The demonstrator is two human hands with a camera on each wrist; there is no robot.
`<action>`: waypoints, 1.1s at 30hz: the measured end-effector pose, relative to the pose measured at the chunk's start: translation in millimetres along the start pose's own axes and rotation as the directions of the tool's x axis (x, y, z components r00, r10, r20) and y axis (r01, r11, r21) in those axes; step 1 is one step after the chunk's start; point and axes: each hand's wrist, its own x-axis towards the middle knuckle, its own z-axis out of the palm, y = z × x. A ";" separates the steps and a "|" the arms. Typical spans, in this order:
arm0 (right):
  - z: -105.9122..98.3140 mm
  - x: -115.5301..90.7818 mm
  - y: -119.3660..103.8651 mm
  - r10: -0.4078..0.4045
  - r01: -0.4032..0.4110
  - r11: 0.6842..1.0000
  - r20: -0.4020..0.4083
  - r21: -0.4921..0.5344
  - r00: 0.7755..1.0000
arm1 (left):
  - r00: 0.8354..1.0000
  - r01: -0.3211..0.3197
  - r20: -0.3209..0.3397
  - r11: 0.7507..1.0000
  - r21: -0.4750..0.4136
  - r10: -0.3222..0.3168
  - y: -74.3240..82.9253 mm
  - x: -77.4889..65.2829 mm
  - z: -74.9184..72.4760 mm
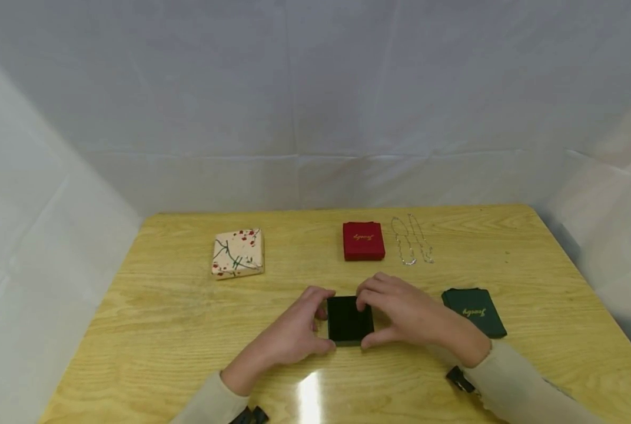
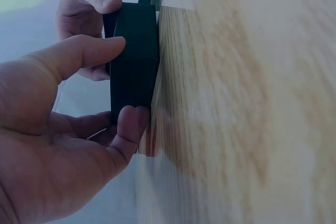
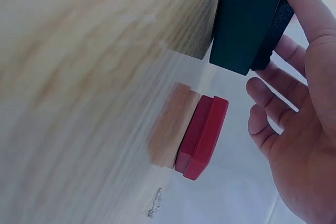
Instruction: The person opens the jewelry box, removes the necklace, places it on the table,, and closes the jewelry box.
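A green jewelry box base (image 2: pixel 134 64) with a black insert (image 1: pixel 347 321) on top sits on the table between both hands. My left hand (image 1: pixel 296 330) grips the base from the left, thumb at its near side and fingertips at the far side. My right hand (image 1: pixel 400 309) holds the black insert from the right, its thumb (image 3: pixel 310 11) at the near edge and bent fingers at the far edge. To the right, partly behind the forearm, lies the green lid (image 1: pixel 477 311) with gold lettering.
A closed red jewelry box (image 1: pixel 364 240) stands farther back, with two thin silver chains (image 1: pixel 412 240) lying beside it. At the back left is a cream box (image 1: pixel 238 253) with a floral branch pattern. White cloth (image 1: pixel 294 106) hangs behind the wooden table (image 1: pixel 151 330).
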 end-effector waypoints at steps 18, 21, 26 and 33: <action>3.6 -0.9 2.8 0.002 -0.002 0.999 0.017 -0.039 1.000 | 1.000 0.001 0.010 1.000 -0.014 -0.001 1.4 -0.3 -0.5; 3.3 -0.9 2.8 0.002 -0.001 0.999 0.023 -0.042 1.000 | 1.000 -0.001 0.004 1.000 -0.010 0.001 1.8 -0.7 -0.4; 3.0 -0.5 2.3 -0.003 0.005 0.998 0.026 -0.066 1.000 | 1.000 -0.007 -0.005 1.000 -0.005 0.007 1.5 -0.5 0.1; 2.8 3.5 -0.8 0.016 -0.012 0.995 0.035 -0.102 0.999 | 1.000 -0.007 -0.006 1.000 -0.008 0.007 0.6 0.0 0.1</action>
